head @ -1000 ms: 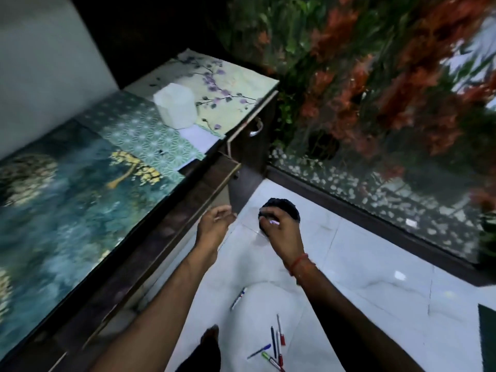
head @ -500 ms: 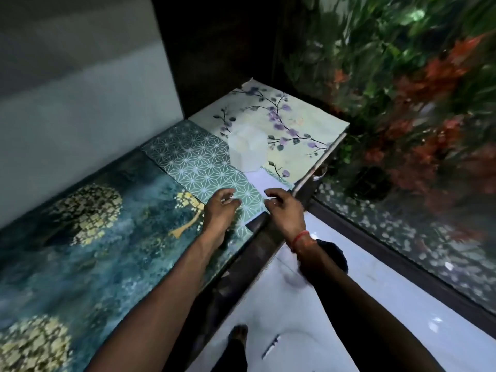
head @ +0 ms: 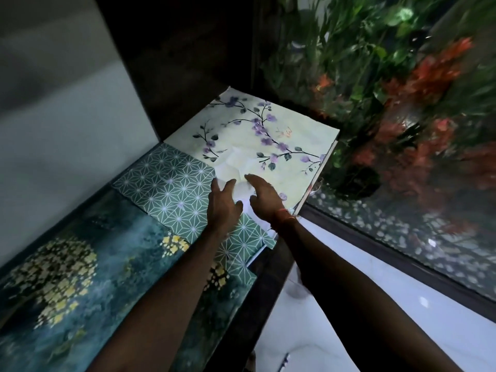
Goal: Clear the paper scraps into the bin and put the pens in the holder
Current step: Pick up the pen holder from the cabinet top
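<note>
Countertop [head: 264,296], dark wood, laid with patterned sheets. Item 1: white object [head: 234,164], faceted and blurred, whether paper or holder cannot be told; it lies just beyond both sets of fingertips, where half a second ago it was well ahead of them. Item 2: white sheet [head: 243,189], showing between the two hands. Left hand [head: 224,204]: fingers straight and slightly spread, tips at the object's near edge, contact not certain; earlier it was farther back over the star-pattern green sheet [head: 166,189]. Right hand [head: 264,197]: fingers extended and loose, holding nothing, red thread [head: 285,214] at the wrist; earlier it was back at the counter's edge. Item 3: pen [head: 284,363] on the white floor [head: 389,299], below the right forearm, as before. Floral sheet [head: 295,140] beyond the hands; teal-and-gold sheet [head: 88,280] left of the left forearm. Glass panel [head: 402,135] with plants, right of the right hand.
</note>
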The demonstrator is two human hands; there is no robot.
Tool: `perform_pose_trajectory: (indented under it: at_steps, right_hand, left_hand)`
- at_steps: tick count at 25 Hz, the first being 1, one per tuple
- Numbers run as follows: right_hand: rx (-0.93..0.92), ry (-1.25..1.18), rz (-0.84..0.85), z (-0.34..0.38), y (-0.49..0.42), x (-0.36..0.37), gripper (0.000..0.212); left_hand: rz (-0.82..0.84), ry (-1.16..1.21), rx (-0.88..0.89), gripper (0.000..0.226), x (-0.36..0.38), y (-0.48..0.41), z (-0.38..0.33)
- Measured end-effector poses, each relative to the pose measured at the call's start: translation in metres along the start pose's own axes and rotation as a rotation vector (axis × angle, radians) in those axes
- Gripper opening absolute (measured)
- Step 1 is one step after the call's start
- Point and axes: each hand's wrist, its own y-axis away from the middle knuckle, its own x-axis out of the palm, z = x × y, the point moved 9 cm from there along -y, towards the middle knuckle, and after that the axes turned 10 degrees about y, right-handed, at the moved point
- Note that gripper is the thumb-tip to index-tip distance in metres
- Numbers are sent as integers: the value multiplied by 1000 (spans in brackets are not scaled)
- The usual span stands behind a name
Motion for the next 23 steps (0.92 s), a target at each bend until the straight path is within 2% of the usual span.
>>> perform_pose_trajectory:
  at_steps: [4,5,8,10,12,15,19,21,23]
  right_hand:
    - [-43,-60,-144,2,9,-11,71]
    - [-47,-46,-189,-1,13,-14,65]
    - [2,2,-325,-29,28,-25,29]
    - [42,-28,-428,-53,46,-41,18]
    - [62,-47,-495,-78,69,-58,15]
    - [98,-36,-561,-124,120,-88,24]
    - [186,-65,-603,-198,209,-117,47]
    - [212,-27,-547,-234,256,-122,55]
    - [241,78,-465,-273,310,-123,53]
  left_hand:
    - [-109,20,-4,23,-12,-10,-3]
    - [-129,48,2,20,-14,-8,-7]
    - [-142,105,51,17,-6,14,-25]
    - [-123,136,78,14,9,36,-40]
    - [-86,158,97,13,30,60,-55]
    - [-28,187,194,12,71,106,-96]
    - [77,198,298,12,141,172,-136]
    - [117,192,309,15,182,213,-145]
    - [160,198,306,11,225,265,-158]
